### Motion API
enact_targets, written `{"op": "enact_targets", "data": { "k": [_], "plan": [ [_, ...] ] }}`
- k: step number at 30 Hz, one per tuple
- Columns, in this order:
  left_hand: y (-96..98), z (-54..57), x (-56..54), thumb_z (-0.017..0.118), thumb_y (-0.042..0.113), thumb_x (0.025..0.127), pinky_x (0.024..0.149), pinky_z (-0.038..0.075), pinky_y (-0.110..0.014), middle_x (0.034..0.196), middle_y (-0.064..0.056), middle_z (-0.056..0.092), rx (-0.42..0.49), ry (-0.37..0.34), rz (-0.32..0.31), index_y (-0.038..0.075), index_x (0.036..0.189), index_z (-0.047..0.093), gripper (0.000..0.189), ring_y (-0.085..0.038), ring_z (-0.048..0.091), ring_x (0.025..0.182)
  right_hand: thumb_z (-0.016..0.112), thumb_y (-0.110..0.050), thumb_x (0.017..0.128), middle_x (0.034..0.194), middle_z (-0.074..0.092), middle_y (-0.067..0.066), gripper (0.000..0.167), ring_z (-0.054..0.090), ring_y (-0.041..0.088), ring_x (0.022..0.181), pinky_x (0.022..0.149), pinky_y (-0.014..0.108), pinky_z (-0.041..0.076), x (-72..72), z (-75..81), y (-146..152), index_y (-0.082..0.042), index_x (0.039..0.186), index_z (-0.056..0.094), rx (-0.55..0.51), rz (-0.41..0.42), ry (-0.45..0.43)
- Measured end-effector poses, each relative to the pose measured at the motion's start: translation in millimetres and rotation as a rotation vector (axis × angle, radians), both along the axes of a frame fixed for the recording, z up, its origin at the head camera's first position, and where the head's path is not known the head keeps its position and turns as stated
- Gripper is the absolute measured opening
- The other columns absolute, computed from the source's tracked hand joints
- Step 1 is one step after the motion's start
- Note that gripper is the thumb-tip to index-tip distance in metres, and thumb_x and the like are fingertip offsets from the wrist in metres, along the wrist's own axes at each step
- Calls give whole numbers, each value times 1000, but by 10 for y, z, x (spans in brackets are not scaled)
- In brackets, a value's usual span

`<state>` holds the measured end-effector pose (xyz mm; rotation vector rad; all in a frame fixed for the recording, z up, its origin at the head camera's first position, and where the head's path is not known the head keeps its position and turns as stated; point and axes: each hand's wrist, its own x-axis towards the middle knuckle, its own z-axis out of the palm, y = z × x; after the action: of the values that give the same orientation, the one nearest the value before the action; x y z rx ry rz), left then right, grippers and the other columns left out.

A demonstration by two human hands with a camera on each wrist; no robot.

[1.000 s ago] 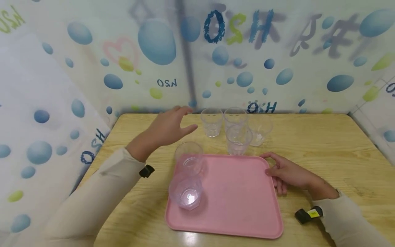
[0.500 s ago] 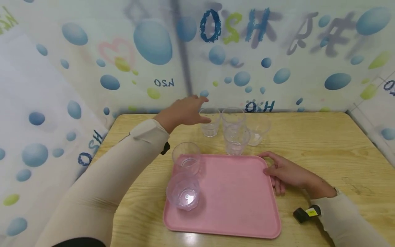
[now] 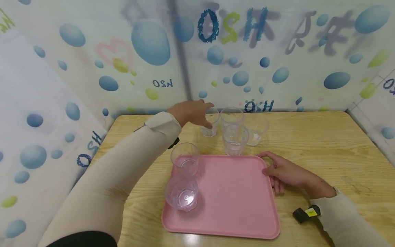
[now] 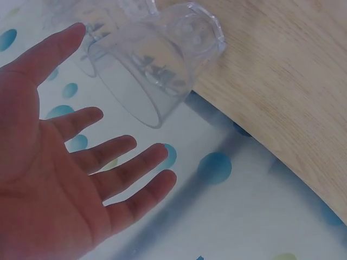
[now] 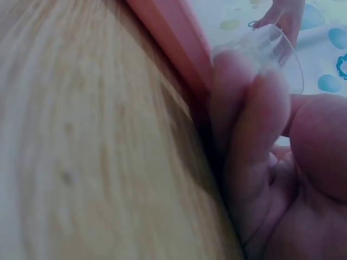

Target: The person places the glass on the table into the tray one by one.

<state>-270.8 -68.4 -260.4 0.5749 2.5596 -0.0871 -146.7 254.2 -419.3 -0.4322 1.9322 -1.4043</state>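
My left hand (image 3: 194, 113) reaches over the back left of the table, thumb and fingers spread around the near side of a clear plastic cup (image 3: 210, 132). In the left wrist view a gap shows between the extended fingers (image 4: 135, 168) and that cup (image 4: 143, 70). At the pink tray's (image 3: 231, 199) right edge, my right hand (image 3: 285, 173) grips the far corner, its thumb on the rim. Two more clear cups, a rear one (image 3: 185, 161) and a front one (image 3: 182, 195), stand at the tray's left side.
Beside the reached cup stand further clear cups: one behind (image 3: 232, 115), one nearer the tray (image 3: 234, 140), one to the right (image 3: 256, 132). A patterned wall sheet (image 3: 148, 99) rises along the wooden table's (image 3: 324, 144) back edge.
My left hand has moved forward and right, from above the table's left part to the back left cup. The right hand stays at the tray, and the cups keep their places.
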Motion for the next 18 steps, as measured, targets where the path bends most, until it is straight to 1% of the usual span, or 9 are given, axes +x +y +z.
{"op": "enact_targets", "data": {
  "k": [4, 7, 10, 14, 16, 18],
  "plan": [
    [17, -15, -1, 61, 52, 95, 122, 24, -52, 169, -10, 4, 0, -27, 13, 29, 162, 6, 90, -29, 14, 155, 49, -15, 106, 65, 64, 11, 57, 66, 21, 46, 44, 49, 53, -14, 4, -4, -9, 152, 17, -2, 12, 11],
    [29, -34, -1, 61, 51, 96, 122, 25, -52, 169, -9, 4, 1, -36, 17, 31, 162, 3, 90, -29, 15, 155, 49, -15, 106, 65, 64, 11, 56, 66, 20, 46, 44, 48, 53, -14, -1, 0, -10, 152, 17, 3, 9, 10],
    [37, -50, 0, 62, 50, 96, 121, 26, -52, 169, -9, 7, 5, -42, 15, 31, 162, 4, 90, -30, 18, 155, 48, -16, 106, 65, 64, 10, 56, 66, 20, 47, 44, 48, 54, -13, -10, -6, -11, 153, 17, 9, 2, -5],
    [51, -78, 5, 62, 50, 95, 120, 29, -51, 168, -9, 11, -4, -41, -5, 29, 161, 11, 86, -30, 25, 152, 47, -15, 106, 65, 64, 11, 56, 66, 20, 47, 45, 50, 54, -7, -11, -12, -10, 153, 17, 9, -5, -13],
    [62, -90, 7, 63, 49, 95, 118, 32, -51, 167, -10, 16, -1, -29, -11, 27, 161, 16, 84, -31, 32, 149, 47, -14, 106, 65, 64, 12, 56, 66, 20, 47, 45, 51, 53, -6, -5, -11, -10, 153, 16, 8, -4, -8],
    [74, -102, 6, 65, 48, 94, 115, 36, -51, 165, -11, 18, 9, -14, -9, 25, 160, 18, 84, -31, 38, 144, 47, -15, 106, 65, 64, 12, 56, 66, 20, 47, 45, 52, 53, -6, 2, -8, -10, 153, 16, 10, -2, -8]
  ]
}}
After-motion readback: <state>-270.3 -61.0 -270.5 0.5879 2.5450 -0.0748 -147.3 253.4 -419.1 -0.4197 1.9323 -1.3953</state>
